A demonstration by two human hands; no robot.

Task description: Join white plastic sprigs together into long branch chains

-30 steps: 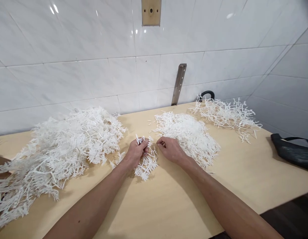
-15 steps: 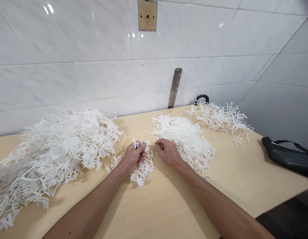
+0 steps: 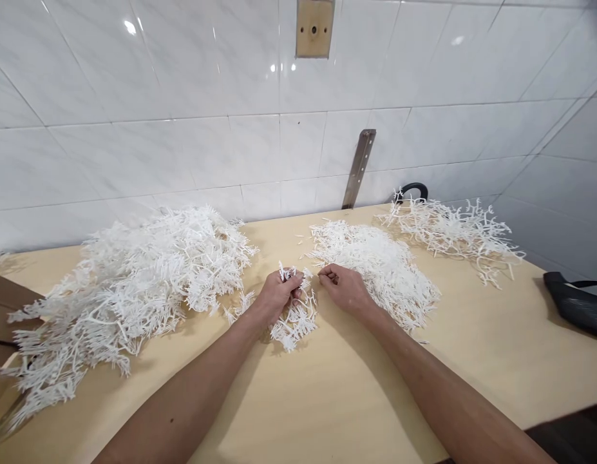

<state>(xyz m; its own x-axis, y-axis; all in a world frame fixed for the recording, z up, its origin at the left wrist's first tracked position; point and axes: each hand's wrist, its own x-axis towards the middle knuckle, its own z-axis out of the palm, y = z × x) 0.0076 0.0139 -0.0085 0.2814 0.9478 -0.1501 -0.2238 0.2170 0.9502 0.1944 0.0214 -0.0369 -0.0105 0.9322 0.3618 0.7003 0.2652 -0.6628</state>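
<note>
My left hand (image 3: 279,293) is closed around a branching white plastic sprig (image 3: 298,322), whose forked twigs hang below the fingers to the tabletop. Just to its right, my right hand (image 3: 344,287) has its thumb and fingertips pinched together; whatever may be between them is too small to make out. Beyond my right hand spreads a heap of short loose white pieces (image 3: 375,264). Left of my left hand rises a large tangled pile of white branching sprigs (image 3: 158,270), with a small loose sprig (image 3: 240,306) at its near right edge.
A looser tangle of bare white branches (image 3: 453,229) lies at the back right, before a black curved handle (image 3: 414,188). A black bag (image 3: 573,303) rests at the right edge. A cardboard box (image 3: 11,316) stands far left. A metal bracket (image 3: 360,169) is against the tiled wall (image 3: 182,154).
The view has turned left, so everything appears further right and the cardboard box shows at the left. Both hands keep nearly the same pose, the left still gripping the sprig.
</note>
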